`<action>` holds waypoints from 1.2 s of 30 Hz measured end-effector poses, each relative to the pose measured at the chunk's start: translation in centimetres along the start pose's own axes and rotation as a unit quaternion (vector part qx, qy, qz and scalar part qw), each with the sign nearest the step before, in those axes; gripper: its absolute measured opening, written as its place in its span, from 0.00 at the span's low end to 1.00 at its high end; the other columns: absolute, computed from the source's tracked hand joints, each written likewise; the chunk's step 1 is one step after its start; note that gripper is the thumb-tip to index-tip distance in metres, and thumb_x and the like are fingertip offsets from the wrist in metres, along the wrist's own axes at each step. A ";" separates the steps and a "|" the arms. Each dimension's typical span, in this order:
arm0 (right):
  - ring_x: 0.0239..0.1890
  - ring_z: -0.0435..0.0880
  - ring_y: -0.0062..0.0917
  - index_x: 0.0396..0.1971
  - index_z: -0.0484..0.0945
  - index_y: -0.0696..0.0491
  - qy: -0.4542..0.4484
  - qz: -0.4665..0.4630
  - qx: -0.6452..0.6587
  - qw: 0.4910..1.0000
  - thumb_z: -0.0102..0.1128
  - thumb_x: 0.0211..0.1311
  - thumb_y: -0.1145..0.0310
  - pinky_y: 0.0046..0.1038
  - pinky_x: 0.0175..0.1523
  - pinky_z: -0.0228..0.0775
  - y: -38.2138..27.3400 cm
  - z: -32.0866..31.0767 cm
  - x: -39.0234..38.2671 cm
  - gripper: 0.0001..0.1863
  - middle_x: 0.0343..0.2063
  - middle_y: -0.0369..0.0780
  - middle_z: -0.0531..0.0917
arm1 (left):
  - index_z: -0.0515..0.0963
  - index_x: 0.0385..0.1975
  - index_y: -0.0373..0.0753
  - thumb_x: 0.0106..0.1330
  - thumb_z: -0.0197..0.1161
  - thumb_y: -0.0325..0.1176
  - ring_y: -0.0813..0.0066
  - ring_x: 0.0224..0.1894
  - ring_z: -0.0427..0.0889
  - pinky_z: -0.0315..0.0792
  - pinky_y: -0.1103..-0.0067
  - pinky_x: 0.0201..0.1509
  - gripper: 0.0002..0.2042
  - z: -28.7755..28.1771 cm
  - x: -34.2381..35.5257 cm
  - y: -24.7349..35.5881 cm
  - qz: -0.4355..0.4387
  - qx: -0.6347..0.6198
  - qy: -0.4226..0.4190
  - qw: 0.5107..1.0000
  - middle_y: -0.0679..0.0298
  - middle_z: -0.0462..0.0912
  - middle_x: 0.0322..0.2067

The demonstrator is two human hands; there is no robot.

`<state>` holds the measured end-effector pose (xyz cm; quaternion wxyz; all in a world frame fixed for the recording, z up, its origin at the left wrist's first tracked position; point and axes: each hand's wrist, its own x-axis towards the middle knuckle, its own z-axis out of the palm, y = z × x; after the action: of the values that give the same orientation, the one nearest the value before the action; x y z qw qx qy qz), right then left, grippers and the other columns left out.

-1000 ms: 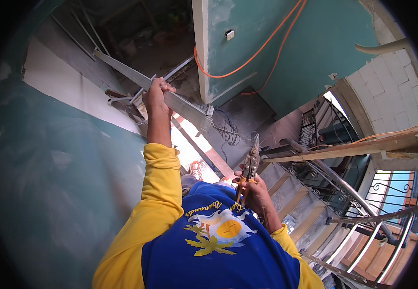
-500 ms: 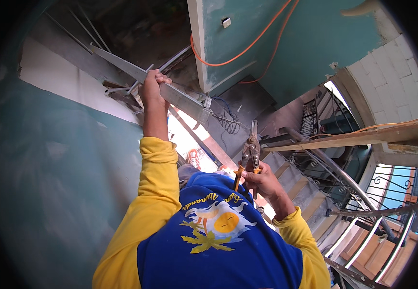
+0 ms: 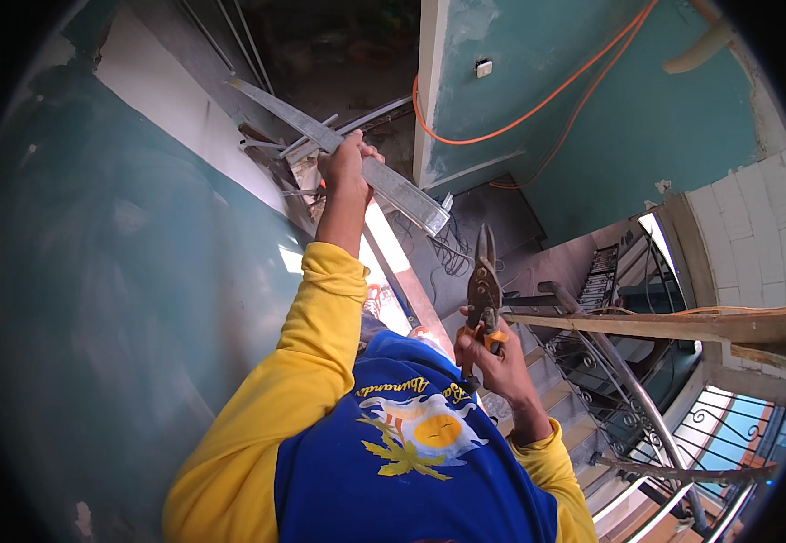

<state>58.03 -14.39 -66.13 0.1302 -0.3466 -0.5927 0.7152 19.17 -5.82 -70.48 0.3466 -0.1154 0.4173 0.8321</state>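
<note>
A long, light-grey metal channel (image 3: 402, 195) slants across the upper middle of the head view. My left hand (image 3: 347, 163) is wrapped round it partway along, arm stretched forward. One end reaches toward the dark opening; the other points toward my right hand. Held upright in front of my chest are tin snips (image 3: 483, 288) with worn dark jaws and orange-and-black handles. My right hand (image 3: 494, 357) grips them by the handles. The jaws point away from me, apart from the channel's near end, and look nearly closed.
A teal wall (image 3: 166, 271) runs along my left. Ahead, an orange cable (image 3: 501, 128) hangs over another teal wall. Grey wires (image 3: 452, 256) lie coiled on the floor. To the right, a wooden beam (image 3: 664, 326) and metal railing (image 3: 633, 389) border descending stairs (image 3: 556, 385).
The view has swung, so the surroundings sit farther right. The channel has turned slightly in my left hand. The snips stand more upright, and their handles are squeezed closer together.
</note>
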 end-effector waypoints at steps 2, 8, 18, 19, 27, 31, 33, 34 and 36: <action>0.28 0.81 0.21 0.55 0.76 0.58 0.100 -0.091 -0.101 0.986 0.65 0.72 0.71 0.28 0.36 0.76 0.3 -0.6 1.0 0.16 0.29 0.38 0.83 | 0.64 0.49 0.32 0.70 0.64 0.22 0.73 0.20 0.73 0.73 0.70 0.23 0.15 0.3 -0.6 -0.2 0.007 -0.004 0.013 1.000 0.61 0.71 0.25; 0.31 0.86 0.32 0.51 0.78 0.59 0.225 -0.361 -0.275 0.862 0.68 0.68 0.73 0.31 0.39 0.77 -0.5 0.6 4.0 0.15 0.31 0.44 0.85 | 0.63 0.51 0.32 0.72 0.63 0.23 0.72 0.19 0.73 0.74 0.67 0.22 0.16 1.7 -1.9 -0.8 0.020 -0.011 0.047 0.999 0.59 0.72 0.28; 0.33 0.84 0.30 0.46 0.76 0.58 0.199 -0.385 -0.220 0.874 0.66 0.69 0.75 0.31 0.39 0.76 2.1 0.8 12.2 0.11 0.32 0.42 0.83 | 0.67 0.43 0.34 0.74 0.59 0.25 0.71 0.18 0.72 0.73 0.67 0.23 0.07 1.6 0.5 1.9 -0.021 -0.045 0.027 0.998 0.62 0.70 0.24; 0.31 0.81 0.22 0.44 0.76 0.59 0.154 -0.317 -0.331 0.875 0.65 0.72 0.74 0.30 0.36 0.73 0.1 1.2 13.1 0.08 0.32 0.38 0.83 | 0.67 0.43 0.34 0.74 0.59 0.25 0.71 0.18 0.72 0.73 0.66 0.23 0.07 1.5 1.2 2.4 -0.019 -0.045 0.028 0.998 0.62 0.70 0.24; 0.30 0.83 0.29 0.45 0.78 0.58 0.204 -0.446 -0.297 0.819 0.67 0.68 0.76 0.27 0.40 0.76 -2.1 4.4 20.2 0.10 0.30 0.43 0.83 | 0.68 0.39 0.37 0.75 0.59 0.28 0.69 0.21 0.73 0.75 0.67 0.30 0.06 1.3 6.1 6.0 -0.038 -0.036 0.028 0.998 0.62 0.72 0.24; 0.33 0.86 0.44 0.46 0.77 0.56 0.152 -0.376 -0.305 0.862 0.70 0.62 0.75 0.36 0.39 0.78 -3.1 6.1 22.7 0.15 0.30 0.48 0.82 | 0.69 0.35 0.37 0.76 0.58 0.29 0.69 0.21 0.72 0.76 0.66 0.32 0.07 1.7 9.2 9.1 -0.030 -0.035 0.032 0.998 0.63 0.72 0.23; 0.30 0.85 0.38 0.46 0.76 0.56 0.178 -0.453 -0.198 0.851 0.70 0.63 0.75 0.32 0.37 0.75 -2.8 6.7 24.7 0.14 0.29 0.46 0.81 | 0.68 0.38 0.37 0.75 0.57 0.27 0.71 0.21 0.72 0.74 0.69 0.27 0.05 0.2 9.9 9.2 -0.054 -0.041 0.038 0.997 0.62 0.71 0.23; 0.30 0.83 0.32 0.45 0.75 0.57 0.170 -0.443 -0.225 0.851 0.68 0.66 0.75 0.30 0.38 0.74 -3.0 7.4 25.5 0.12 0.30 0.43 0.81 | 0.68 0.38 0.37 0.75 0.57 0.27 0.69 0.21 0.73 0.74 0.68 0.27 0.05 0.7 9.8 10.1 -0.062 -0.048 0.031 0.996 0.63 0.71 0.22; 0.29 0.80 0.24 0.45 0.73 0.57 0.127 -0.413 -0.293 0.853 0.67 0.70 0.75 0.28 0.38 0.74 -3.5 8.5 27.6 0.11 0.31 0.39 0.81 | 0.68 0.38 0.37 0.75 0.57 0.26 0.69 0.21 0.73 0.74 0.69 0.28 0.05 0.2 9.9 11.9 -0.048 -0.031 0.036 0.998 0.62 0.71 0.22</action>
<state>31.66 -3.39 -71.77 0.3800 -0.1798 -0.8418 0.3386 3.90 -5.82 -67.84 0.3675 -0.1756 0.3974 0.8223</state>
